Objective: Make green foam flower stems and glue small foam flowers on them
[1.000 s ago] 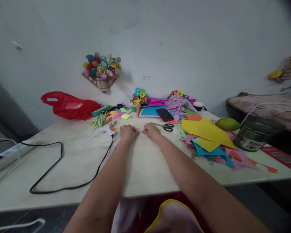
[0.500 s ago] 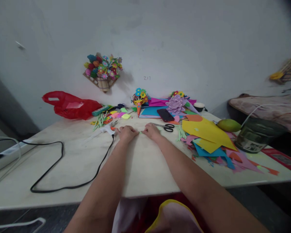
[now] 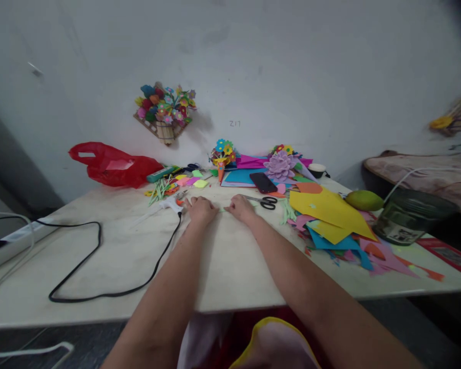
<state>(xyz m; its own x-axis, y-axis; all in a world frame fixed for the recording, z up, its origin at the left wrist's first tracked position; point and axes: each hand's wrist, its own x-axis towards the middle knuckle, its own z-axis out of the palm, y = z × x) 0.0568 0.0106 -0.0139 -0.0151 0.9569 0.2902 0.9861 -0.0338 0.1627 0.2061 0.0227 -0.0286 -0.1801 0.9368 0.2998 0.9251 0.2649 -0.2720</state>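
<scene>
A thin pale green strip [image 3: 222,209] lies low over the tabletop between my two hands, only a short piece of it showing. My left hand [image 3: 202,210] rests on the table with its thumb side closed on the strip's left end. At the other end, the curled fingers of my right hand [image 3: 241,208] pinch the strip. Just left of my left hand lies a white glue gun [image 3: 171,205] with a black cord. Black-handled scissors [image 3: 268,203] lie beside my right hand, blades toward it.
To the right are yellow sheets [image 3: 326,207], coloured scraps, a green mango [image 3: 364,200] and a dark jar [image 3: 407,218]. Behind stand a phone [image 3: 263,182], a purple flower [image 3: 279,165] and a small flower pot [image 3: 221,169]. At left are a red bag [image 3: 117,166] and a power strip [image 3: 21,243].
Both hands stay almost in place on the green strip. The camera view has shifted very slightly, and the left hand's fingers have moved a little.
</scene>
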